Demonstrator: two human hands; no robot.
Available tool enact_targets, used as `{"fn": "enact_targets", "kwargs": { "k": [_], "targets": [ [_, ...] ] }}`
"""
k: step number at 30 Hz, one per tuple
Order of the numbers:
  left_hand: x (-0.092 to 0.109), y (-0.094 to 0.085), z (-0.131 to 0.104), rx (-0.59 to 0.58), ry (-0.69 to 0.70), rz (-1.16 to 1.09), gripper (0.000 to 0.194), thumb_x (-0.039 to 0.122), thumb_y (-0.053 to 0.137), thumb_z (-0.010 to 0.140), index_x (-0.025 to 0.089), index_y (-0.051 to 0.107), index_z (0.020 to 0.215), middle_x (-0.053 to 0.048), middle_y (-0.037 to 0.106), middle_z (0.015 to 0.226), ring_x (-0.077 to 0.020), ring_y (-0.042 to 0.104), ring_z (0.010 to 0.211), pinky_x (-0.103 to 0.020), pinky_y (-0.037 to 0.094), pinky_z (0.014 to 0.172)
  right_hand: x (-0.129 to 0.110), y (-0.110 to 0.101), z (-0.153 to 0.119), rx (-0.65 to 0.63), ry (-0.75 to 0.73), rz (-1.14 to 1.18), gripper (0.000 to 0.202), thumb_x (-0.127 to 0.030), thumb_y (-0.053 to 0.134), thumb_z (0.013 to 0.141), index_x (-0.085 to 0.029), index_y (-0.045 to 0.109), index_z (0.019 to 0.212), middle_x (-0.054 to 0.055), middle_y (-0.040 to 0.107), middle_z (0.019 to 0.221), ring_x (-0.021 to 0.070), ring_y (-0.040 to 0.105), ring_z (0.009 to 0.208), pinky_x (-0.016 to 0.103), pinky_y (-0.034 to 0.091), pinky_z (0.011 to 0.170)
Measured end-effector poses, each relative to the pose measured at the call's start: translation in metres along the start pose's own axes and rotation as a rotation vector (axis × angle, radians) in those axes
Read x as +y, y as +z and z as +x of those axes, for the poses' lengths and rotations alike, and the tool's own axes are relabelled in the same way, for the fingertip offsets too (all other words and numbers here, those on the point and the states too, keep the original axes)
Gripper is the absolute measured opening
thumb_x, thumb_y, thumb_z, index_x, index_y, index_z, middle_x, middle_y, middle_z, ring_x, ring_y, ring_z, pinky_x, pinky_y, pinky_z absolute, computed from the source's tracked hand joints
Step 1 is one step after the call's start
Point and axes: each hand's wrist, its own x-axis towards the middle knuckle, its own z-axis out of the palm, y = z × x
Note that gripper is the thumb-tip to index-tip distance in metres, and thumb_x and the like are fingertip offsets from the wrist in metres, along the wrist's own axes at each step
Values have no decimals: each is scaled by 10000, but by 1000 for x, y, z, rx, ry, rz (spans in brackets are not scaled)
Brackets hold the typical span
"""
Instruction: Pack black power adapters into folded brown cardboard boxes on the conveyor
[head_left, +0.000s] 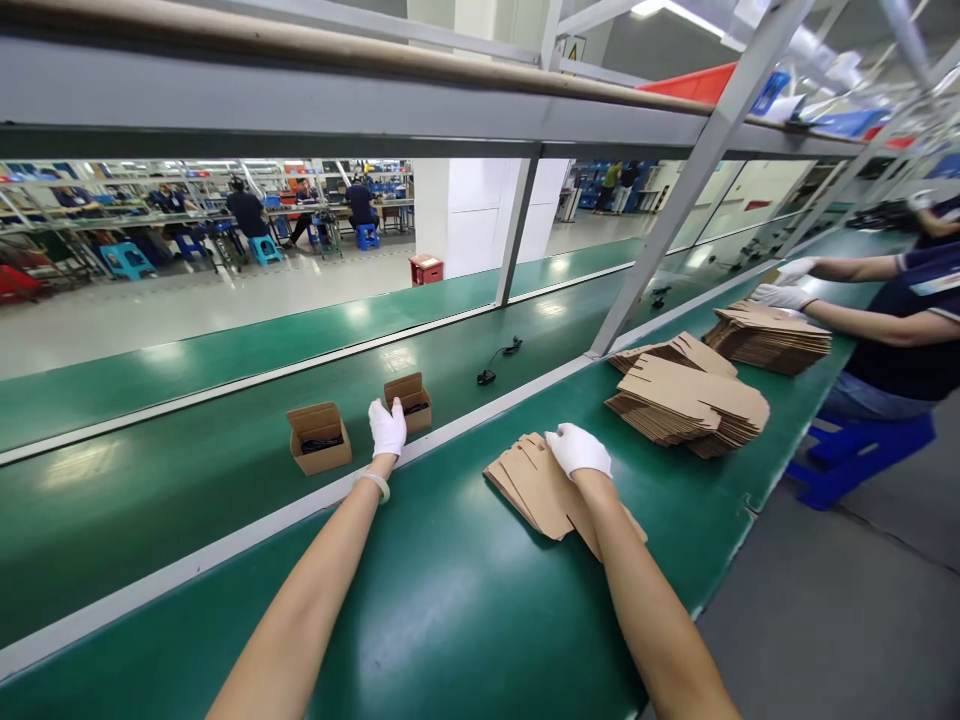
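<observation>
Fingers of L hand (388, 430) part open, right beside the nearer open box (419, 418), dark cable (414, 408) inside; contact unclear. R hand (579, 450) curls over flat cardboard blanks (526, 482) on green bench (420, 610); fingertips hidden, can't tell grip. Step: prob. box placement + blank pickup. Next likely needs 1 blank separated.

From close above, a head-worn camera looks forward and down over the green bench (427, 610), left hand (388, 428) at eight o'clock, right hand (580, 450) at four.
</observation>
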Motion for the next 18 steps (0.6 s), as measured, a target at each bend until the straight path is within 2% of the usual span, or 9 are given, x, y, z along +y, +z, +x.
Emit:
{"fn": "enact_targets", "kwargs": {
  "k": [2,3,5,7,9,11,13,15,18],
  "targets": [
    [-1,-8,-17,50,19,6,517,366,497,820,64,407,1229,-241,356,1369,-315,270,1325,-461,206,1091,1,-6,-5,61,-4,75,331,-398,430,820,-180,597,1005,110,648,992,240,601,885,288,420,680],
    [0,-12,-29,42,37,-21,526,372,515,811,91,402,1241,-216,357,1379,-298,271,1327,-447,205,1095,-1,-9,-9,106,-25,136,335,-410,440,812,-181,582,1011,107,645,985,238,595,888,285,416,684],
    [6,-19,-58,-91,77,-144,492,395,516,816,141,427,1228,-172,455,1315,-266,400,1254,-414,301,1050,-12,-15,-21,210,-114,288,310,-419,470,788,-186,567,968,92,643,930,230,585,861,280,408,681],
    [16,-25,-86,-304,91,-297,456,426,514,818,158,468,1184,-141,568,1185,-236,545,1098,-372,411,946,-31,-18,-42,291,-241,436,256,-425,483,773,-197,546,871,61,629,822,211,571,781,278,400,658],
    [27,-32,-105,-425,62,-381,420,458,525,804,151,524,1091,-114,633,1054,-213,606,956,-336,461,850,-53,-19,-68,328,-361,584,216,-426,483,770,-211,498,765,19,586,701,183,545,680,273,398,626],
    [36,-42,-112,-405,21,-403,376,483,518,796,148,566,959,-82,659,931,-195,612,866,-310,471,792,-74,-16,-96,313,-463,757,194,-399,467,785,-220,445,714,-10,550,637,156,523,607,265,409,604],
    [40,-57,-109,-343,-1,-387,361,497,498,798,149,574,853,-53,657,831,-183,599,811,-292,468,756,-92,-11,-120,287,-560,919,154,-351,453,802,-222,426,723,-1,579,702,144,540,616,267,433,616],
    [40,-73,-103,-286,6,-336,363,503,480,804,152,571,797,-39,646,777,-179,587,784,-286,461,738,-104,-3,-137,319,-662,1010,107,-303,461,805,-218,434,745,44,604,876,157,577,745,286,457,681],
    [34,-95,-100,-256,30,-309,380,496,414,841,154,576,822,-55,652,827,-189,596,813,-303,457,762,-118,9,-147,471,-764,1036,46,-239,480,799,-208,467,767,98,547,1080,191,551,956,328,455,786]
  ]
}}
